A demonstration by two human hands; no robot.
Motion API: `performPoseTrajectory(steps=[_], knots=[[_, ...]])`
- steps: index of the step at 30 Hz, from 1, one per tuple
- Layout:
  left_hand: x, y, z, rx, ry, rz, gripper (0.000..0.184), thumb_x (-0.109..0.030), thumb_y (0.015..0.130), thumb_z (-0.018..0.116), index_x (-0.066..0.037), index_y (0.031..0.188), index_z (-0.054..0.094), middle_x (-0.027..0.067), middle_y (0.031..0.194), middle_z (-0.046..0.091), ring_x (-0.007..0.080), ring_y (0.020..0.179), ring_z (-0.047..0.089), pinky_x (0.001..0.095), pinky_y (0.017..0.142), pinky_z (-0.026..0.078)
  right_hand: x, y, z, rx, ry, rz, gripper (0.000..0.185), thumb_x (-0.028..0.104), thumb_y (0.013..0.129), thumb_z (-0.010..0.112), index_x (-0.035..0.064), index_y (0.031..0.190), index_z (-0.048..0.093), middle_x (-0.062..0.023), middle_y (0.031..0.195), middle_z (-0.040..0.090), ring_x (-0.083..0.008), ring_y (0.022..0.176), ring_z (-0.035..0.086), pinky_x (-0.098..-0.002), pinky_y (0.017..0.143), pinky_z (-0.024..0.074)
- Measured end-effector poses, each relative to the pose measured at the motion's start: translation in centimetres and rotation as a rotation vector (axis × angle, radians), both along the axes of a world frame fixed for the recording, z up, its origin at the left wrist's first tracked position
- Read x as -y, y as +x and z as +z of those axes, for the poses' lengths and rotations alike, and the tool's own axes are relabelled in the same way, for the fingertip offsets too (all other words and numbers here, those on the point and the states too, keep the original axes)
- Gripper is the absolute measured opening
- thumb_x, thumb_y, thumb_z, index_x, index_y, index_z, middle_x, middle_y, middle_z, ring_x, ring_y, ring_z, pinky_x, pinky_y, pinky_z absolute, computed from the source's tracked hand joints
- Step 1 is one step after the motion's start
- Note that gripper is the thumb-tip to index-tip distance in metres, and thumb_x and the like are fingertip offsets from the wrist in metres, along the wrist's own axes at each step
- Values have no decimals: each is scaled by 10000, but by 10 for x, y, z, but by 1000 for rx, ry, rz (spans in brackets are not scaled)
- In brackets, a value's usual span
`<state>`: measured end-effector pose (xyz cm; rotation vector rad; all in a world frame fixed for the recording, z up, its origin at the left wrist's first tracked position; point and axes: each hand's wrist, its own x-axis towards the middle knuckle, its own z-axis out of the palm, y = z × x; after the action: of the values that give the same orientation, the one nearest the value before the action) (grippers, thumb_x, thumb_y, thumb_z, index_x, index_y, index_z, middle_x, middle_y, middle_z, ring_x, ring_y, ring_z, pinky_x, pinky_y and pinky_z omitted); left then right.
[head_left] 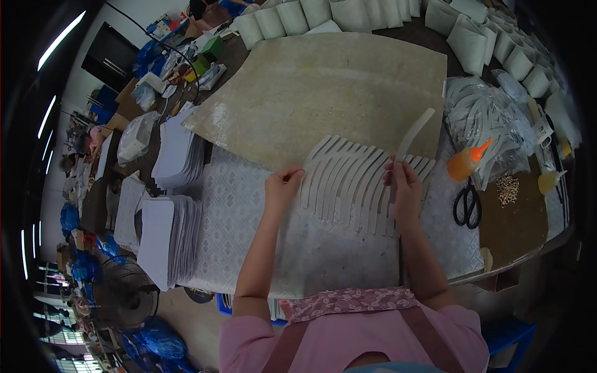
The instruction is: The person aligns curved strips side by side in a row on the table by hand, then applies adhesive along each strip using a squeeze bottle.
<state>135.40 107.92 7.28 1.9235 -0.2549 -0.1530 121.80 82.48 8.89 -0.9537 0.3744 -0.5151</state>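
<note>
A row of curved pale strips point(348, 183) lies side by side across the front of a large beige board point(336, 74) and the patterned tablecloth. My right hand point(404, 184) pinches one curved strip point(415, 133), which stands up at a slant above the right part of the row. At the row's left end is my left hand point(285, 185), its thumb and fingers pressed together. Whatever may be between those fingertips is too small to make out.
Right of the board are a plastic bag of strips point(488, 118), an orange glue bottle point(467, 161), black scissors point(467, 207) and small beads point(507, 189). Stacks of white sheets point(166, 239) stand left. White pouches point(298, 15) line the back. A fan point(127, 292) is lower left.
</note>
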Motion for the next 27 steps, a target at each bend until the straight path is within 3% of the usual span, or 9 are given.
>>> performPoseTrajectory(steps=[4, 6, 10, 15, 22, 25, 27], knots=[[-14, 19, -24, 46, -131, 150, 189, -80, 859, 672, -44, 1041, 708, -14, 709, 615, 56, 592, 497, 224, 532, 395, 15, 1, -6, 25, 209, -5, 286, 144, 985, 495, -26, 1198, 581, 3, 856, 560, -87, 727, 476, -236, 670, 418], [-23, 23, -36, -9, -79, 99, 206, -74, 860, 668, -44, 1060, 705, -11, 753, 633, 54, 619, 515, 220, 556, 413, 17, 5, -15, 35, 337, 37, 285, 148, 986, 499, -29, 1195, 576, 1, 851, 548, -91, 728, 475, -245, 657, 417], [-33, 18, -46, -35, 3, 60, 249, -103, 837, 672, -90, 1082, 714, 26, 786, 685, 72, 688, 582, 223, 656, 470, 15, 3, -22, 36, 328, 153, 239, 158, 977, 529, 25, 1158, 611, 13, 859, 597, -81, 715, 542, -244, 660, 456], [-33, 11, -35, -3, 92, 50, 268, -107, 836, 676, -79, 1101, 705, 40, 804, 697, 80, 692, 591, 230, 668, 477, 8, 2, -10, -6, 356, 164, 186, 146, 959, 562, 36, 1096, 622, 8, 863, 611, -87, 709, 596, -257, 628, 494], [-30, 11, -29, 10, 184, 34, 279, -116, 825, 686, -54, 1096, 700, 94, 804, 711, 102, 706, 621, 236, 677, 483, 8, 3, -20, -64, 126, 188, 205, 158, 945, 588, 18, 1090, 625, -2, 845, 626, -83, 694, 592, -241, 619, 490], [-29, 14, -29, -8, 220, 24, 254, -109, 822, 679, -62, 1069, 712, 118, 883, 698, 152, 734, 638, 269, 702, 495, 3, 2, -18, -162, -26, 248, 219, 151, 926, 615, 3, 1086, 627, -3, 817, 625, -80, 684, 586, -238, 602, 483], [-20, 5, -3, 119, 497, 12, 220, -120, 853, 656, -76, 1059, 717, 113, 972, 668, 176, 771, 629, 263, 711, 488, -3, 0, -12, -227, -103, 270, 226, 146, 913, 632, -9, 1077, 629, -6, 800, 627, -79, 679, 584, -238, 592, 481]])
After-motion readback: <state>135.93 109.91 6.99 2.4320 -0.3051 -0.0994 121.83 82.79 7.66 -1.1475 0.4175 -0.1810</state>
